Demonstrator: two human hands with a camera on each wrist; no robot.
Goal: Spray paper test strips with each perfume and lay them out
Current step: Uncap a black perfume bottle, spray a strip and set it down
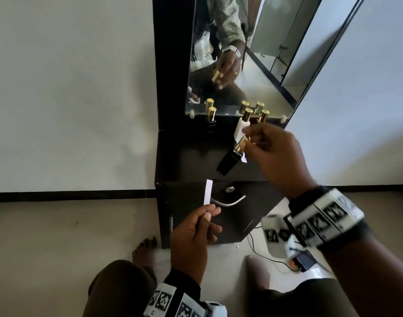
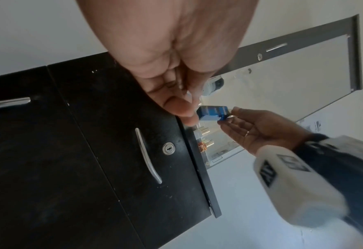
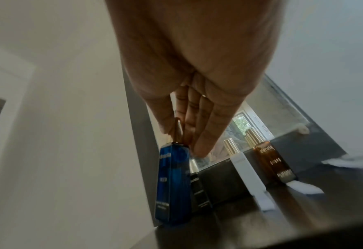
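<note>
At dark cabinet surface (image 1: 196,161): 3 gold-capped perfume bottles standing by mirror. R hand (image 1: 276,154) grips 4th, blue rectangular bottle (image 3: 172,185), tilted. L hand (image 1: 193,236) pinches 1 white paper strip (image 1: 208,192), upright below it.

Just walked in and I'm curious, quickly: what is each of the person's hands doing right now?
Left hand: pinches a white paper test strip, held upright.
Right hand: grips a blue perfume bottle by its gold top.
</note>
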